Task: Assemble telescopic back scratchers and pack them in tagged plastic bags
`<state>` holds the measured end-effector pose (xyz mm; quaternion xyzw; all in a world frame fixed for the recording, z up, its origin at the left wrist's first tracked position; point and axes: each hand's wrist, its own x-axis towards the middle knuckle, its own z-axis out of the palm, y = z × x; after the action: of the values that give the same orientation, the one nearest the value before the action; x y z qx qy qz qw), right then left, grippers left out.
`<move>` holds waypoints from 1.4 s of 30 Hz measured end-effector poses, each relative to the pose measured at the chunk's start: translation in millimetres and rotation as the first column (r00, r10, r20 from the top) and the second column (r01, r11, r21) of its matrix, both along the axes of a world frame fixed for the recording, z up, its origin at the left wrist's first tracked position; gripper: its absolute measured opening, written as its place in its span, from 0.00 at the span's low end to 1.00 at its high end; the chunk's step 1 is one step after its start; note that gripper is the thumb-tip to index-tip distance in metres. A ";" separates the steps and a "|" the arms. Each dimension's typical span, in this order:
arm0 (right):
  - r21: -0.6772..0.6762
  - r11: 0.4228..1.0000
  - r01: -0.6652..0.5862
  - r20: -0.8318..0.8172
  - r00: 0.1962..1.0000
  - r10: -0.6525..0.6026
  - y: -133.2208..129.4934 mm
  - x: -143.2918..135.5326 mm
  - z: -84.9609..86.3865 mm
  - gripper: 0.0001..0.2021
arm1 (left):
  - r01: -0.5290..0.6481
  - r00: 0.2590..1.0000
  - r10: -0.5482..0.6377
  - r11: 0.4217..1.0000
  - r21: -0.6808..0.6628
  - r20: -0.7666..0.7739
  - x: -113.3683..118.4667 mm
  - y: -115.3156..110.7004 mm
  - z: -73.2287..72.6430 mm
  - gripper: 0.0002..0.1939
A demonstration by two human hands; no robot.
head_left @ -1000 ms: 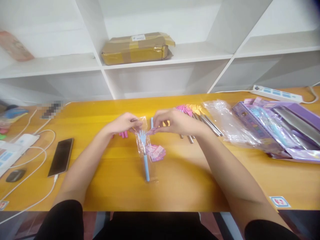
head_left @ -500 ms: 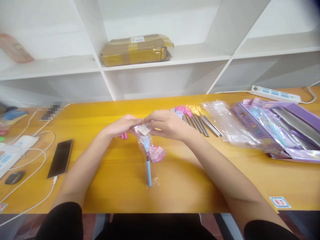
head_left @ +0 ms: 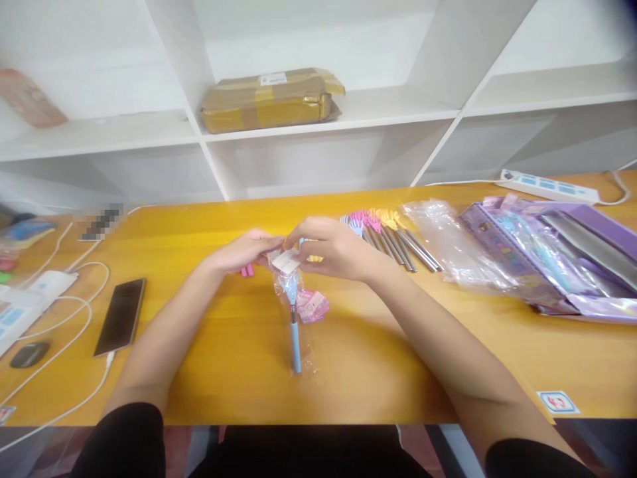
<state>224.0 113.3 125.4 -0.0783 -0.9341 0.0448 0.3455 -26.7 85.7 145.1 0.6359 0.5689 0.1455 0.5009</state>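
A light-blue back scratcher [head_left: 295,345] with a hand-shaped head lies inside a clear plastic bag [head_left: 309,364], its handle toward me. My left hand [head_left: 247,249] pinches the bag's top edge. Over the scratcher's head, at the bag's upper end, is a small white card [head_left: 285,261]. My right hand [head_left: 332,248] is closed at the other side of that top edge, fingers curled; its fingertips are partly hidden. Beside the bag is a small pile of pink cards [head_left: 313,307]. Pink pieces [head_left: 247,270] show under my left hand.
Several back scratchers [head_left: 398,245] with pink, yellow and blue heads lie behind my right hand. Further right are clear bags [head_left: 448,242] and an opened purple box [head_left: 527,265]. A phone [head_left: 120,316], cables and a power strip [head_left: 34,302] are on the left. A taped parcel [head_left: 269,103] sits on the shelf.
The white card has shifted slightly down toward me at the bag's upper end. My right hand has moved slightly; my left hand keeps its place.
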 end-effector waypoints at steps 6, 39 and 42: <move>-0.221 0.967 -0.125 -0.059 0.992 0.114 1.6 8.9 8.6 0.04 | -0.020 0.998 0.019 1.000 0.010 0.065 -0.8 0.5 -2.3 0.29; -0.302 0.951 -0.059 -0.009 0.998 0.059 -2.2 6.1 6.2 0.02 | -0.018 0.993 0.018 1.000 0.000 0.117 -3.0 1.7 -8.8 0.29; -0.240 0.971 -0.012 -0.018 1.000 0.008 -1.5 3.8 2.4 0.02 | 0.020 0.989 -0.020 1.000 0.000 0.146 -1.0 0.5 -8.7 0.30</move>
<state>227.8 111.8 127.8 -0.1142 -0.9193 0.1598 0.3410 -27.7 86.3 136.4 0.6288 0.5243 0.1862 0.5432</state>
